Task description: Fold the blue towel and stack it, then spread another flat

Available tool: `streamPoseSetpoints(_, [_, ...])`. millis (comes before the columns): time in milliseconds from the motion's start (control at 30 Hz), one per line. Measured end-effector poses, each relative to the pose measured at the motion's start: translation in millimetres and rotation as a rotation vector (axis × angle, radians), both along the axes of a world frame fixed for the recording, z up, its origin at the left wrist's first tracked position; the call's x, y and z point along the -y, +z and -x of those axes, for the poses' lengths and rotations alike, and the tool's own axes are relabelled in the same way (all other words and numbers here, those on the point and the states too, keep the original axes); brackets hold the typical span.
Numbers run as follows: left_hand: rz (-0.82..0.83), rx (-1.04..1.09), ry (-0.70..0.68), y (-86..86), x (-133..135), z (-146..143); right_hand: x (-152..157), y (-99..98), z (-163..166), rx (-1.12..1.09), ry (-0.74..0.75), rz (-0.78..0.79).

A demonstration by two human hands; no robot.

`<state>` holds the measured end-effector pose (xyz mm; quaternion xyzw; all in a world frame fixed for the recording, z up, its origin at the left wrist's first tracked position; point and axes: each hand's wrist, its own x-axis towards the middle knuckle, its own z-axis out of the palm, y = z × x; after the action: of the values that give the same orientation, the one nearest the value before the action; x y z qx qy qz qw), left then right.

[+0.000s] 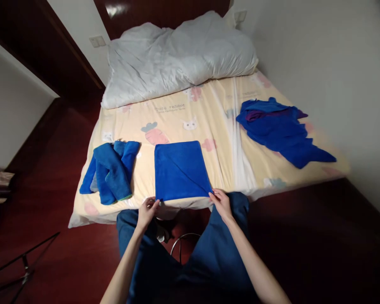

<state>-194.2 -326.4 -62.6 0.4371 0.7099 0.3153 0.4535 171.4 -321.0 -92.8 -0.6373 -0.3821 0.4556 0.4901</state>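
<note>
A blue towel [180, 171] lies flat in a near-square at the front edge of the bed, with a crease running diagonally across it. My left hand [148, 210] pinches its near left corner between thumb and fingers. At the near right corner, my right hand [221, 202] grips the cloth in the same way. To the left is a loose heap of rolled or folded blue towels [112, 173]. Farther right, a crumpled pile of blue cloths [278, 131] has a purple cloth [261, 115] among them.
A yellow sheet [174, 120] with rabbit and carrot prints covers the bed. A bunched white quilt [180, 55] lies along the headboard. A wall [335, 76] borders the right side. Black metal stand legs [25, 264] are on the dark red floor at lower left.
</note>
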Motion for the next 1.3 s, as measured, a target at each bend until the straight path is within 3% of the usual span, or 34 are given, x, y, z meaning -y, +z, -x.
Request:
streamPoseSetpoints(100, [0.053, 0.191, 0.118, -5.0, -4.4, -13.7, -0.5, 0.0, 4.6, -0.117, -0.074, 0.008])
streamPoseSetpoints(233, [0.040, 0.137, 0.152, 3.6, -19.5, -17.9, -0.2, 3.3, 13.1, -0.145, -0.139, -0.012])
streamPoseSetpoints(400, [-0.023, 0.059, 0.135, 12.4, -10.6, 5.2, 7.2, -4.2, 26.3, -0.089, -0.156, -0.066])
streamPoseSetpoints(567, [-0.120, 0.003, -0.010, 11.5, 1.4, 22.0, 15.9, -7.3, 30.1, 0.081, -0.087, -0.068])
streamPoseSetpoints(733, [-0.363, -0.272, -0.292, 8.8, 4.7, 32.7, 30.1, 9.2, 25.9, 0.623, 0.036, -0.267])
streamPoseSetpoints(900, [-0.564, -0.602, -0.547, 9.7, 1.7, 29.3, 26.3, 19.7, 16.5, 1.016, 0.400, -0.402])
streamPoseSetpoints(967, [-0.598, -0.623, -0.666, 7.8, -1.6, 24.6, 17.2, 18.8, 10.2, 1.052, 0.526, -0.428])
streamPoseSetpoints(1067, [-0.577, -0.620, -0.725, 1.5, -6.5, 19.4, 3.3, 14.9, 0.2, 1.041, 0.609, -0.462])
streamPoseSetpoints(1300, [-0.519, -0.559, -0.635, -5.0, -15.2, 16.6, -7.2, 7.4, -5.4, 0.850, 0.491, -0.474])
